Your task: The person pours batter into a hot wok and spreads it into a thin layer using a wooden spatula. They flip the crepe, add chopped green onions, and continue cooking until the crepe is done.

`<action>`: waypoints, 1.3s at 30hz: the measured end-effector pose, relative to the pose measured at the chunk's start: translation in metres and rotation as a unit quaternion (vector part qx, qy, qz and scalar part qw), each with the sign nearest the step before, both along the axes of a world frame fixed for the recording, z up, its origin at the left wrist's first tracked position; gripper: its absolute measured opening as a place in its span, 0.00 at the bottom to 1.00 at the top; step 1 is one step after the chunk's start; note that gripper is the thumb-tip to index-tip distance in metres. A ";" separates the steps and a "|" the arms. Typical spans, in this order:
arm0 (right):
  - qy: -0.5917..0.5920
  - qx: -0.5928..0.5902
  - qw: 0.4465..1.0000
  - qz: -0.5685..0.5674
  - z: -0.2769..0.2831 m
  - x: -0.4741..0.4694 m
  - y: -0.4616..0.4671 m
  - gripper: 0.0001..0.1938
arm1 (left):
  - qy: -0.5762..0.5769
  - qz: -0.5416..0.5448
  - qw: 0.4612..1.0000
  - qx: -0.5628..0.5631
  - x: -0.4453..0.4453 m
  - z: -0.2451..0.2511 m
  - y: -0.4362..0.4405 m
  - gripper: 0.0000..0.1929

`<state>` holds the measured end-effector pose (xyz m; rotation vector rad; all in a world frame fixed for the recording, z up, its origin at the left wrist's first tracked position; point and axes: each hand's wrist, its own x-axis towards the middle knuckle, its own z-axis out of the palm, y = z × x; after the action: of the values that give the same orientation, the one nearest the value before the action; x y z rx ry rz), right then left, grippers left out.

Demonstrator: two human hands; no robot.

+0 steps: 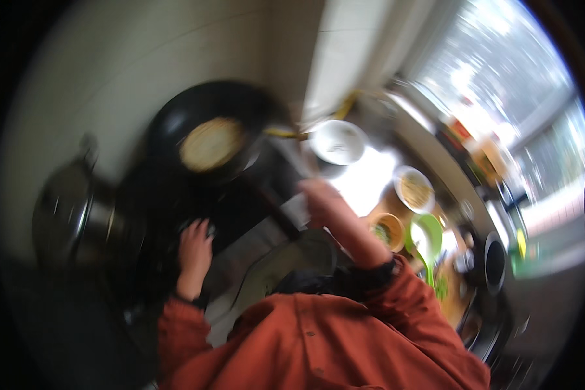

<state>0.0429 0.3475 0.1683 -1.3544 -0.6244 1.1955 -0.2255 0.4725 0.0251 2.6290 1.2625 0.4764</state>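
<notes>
A pale golden flatbread or pancake (211, 144) lies in a dark wok (175, 114) on the stove. Below the wok, my left hand (196, 246) is at the stove's front edge, near a control knob; blur hides whether its fingers grip the knob. My right hand (317, 197) is raised between the wok and the counter, its fingers curled. Blur hides what, if anything, it holds. Just beyond it stands a white bowl (338, 143), with a yellow utensil handle (280, 132) to its left.
A lidded metal pot (63, 219) stands at left. On the right counter are a white bowl of shredded food (416, 191), an orange bowl with green bits (388, 231) and a green ladle or strainer (425, 234). Bottles and packages line the window sill.
</notes>
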 end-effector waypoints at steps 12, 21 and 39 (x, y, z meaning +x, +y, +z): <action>0.165 -0.009 0.985 0.044 0.011 0.024 0.016 0.07 | -0.019 -0.033 0.996 0.077 -0.010 0.001 0.011 0.12; 0.098 -0.041 0.990 0.088 0.026 0.026 0.055 0.06 | -0.032 -0.010 0.991 0.130 -0.006 -0.018 0.010 0.05; 0.149 -0.110 0.973 0.134 0.038 0.001 0.092 0.09 | -0.024 0.019 0.998 0.048 -0.005 -0.003 -0.004 0.05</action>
<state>0.0444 0.4392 0.2064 -1.2612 -0.4786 1.6922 -0.2307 0.4681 0.0218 2.6581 1.3090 0.6186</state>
